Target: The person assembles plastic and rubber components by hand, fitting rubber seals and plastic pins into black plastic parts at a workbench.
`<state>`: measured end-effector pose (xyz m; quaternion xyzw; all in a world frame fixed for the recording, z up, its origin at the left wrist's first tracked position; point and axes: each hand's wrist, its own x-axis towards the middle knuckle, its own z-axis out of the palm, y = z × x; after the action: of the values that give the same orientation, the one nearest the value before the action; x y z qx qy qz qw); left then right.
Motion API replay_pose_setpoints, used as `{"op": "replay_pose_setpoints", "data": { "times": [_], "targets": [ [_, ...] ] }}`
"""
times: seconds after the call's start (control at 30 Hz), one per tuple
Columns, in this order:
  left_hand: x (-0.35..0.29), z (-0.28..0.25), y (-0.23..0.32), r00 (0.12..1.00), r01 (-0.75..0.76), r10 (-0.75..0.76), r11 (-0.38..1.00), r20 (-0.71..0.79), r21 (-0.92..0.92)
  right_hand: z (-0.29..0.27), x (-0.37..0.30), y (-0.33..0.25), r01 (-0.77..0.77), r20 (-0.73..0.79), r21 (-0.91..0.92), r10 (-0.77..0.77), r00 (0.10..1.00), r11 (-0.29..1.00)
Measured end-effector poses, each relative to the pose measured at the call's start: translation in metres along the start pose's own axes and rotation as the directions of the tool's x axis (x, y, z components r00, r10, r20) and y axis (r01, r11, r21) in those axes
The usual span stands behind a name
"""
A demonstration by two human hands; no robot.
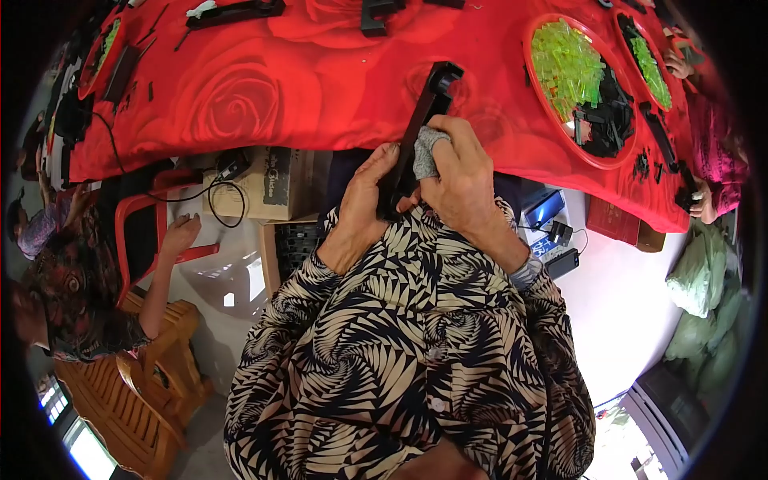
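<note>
A long black plastic piece (424, 112) with a hooked, cupped far end stands at a slant between my hands, close to the near table edge. My left hand (362, 200) is closed round its lower part, the thumb lying along its side. A bunched grey knitted cloth (433, 150) is in the fingers of my right hand (466, 180) and presses against the piece's right side. Whether the cloth is also wrapped round a finger I cannot tell. My palms hide part of the piece's lower end.
The red rose-patterned tablecloth (304, 96) bears a tray (534, 96) of yellow-green and black parts at right. More black pieces (236, 11) lie at the far side. A cardboard box (276, 188) is below the table. Other people sit left and right, one sleeve (712, 152) pink.
</note>
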<state>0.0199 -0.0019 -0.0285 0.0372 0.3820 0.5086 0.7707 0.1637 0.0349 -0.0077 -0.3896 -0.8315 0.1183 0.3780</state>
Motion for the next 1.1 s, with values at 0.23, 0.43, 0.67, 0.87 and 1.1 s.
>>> {"op": "replay_pose_setpoints", "data": {
  "times": [0.23,0.43,0.67,0.87,1.1],
  "targets": [
    [0.006,-0.021,-0.002,0.997,0.015,-0.014,1.000,0.077,-0.023,0.000,-0.005,-0.011,0.109,0.086,-0.215,-0.092,0.992,0.970],
    [0.000,-0.002,0.002,0.999,0.006,-0.004,0.999,-0.054,0.039,-0.002,-0.018,-0.013,0.191,0.170,-0.309,-0.144,0.975,0.931],
    [0.002,-0.022,0.005,0.981,0.043,-0.049,0.999,0.187,0.032,-0.005,-0.021,-0.013,0.287,0.198,-0.346,-0.230,0.953,0.893],
    [0.004,-0.018,-0.001,0.999,-0.004,0.002,0.999,0.049,0.043,-0.006,-0.016,-0.012,0.279,0.182,-0.290,-0.233,0.955,0.915],
    [0.000,-0.008,-0.002,0.998,-0.056,0.057,0.998,-0.040,0.031,-0.002,-0.015,-0.012,0.243,0.167,-0.256,-0.205,0.964,0.936]
  ]
}}
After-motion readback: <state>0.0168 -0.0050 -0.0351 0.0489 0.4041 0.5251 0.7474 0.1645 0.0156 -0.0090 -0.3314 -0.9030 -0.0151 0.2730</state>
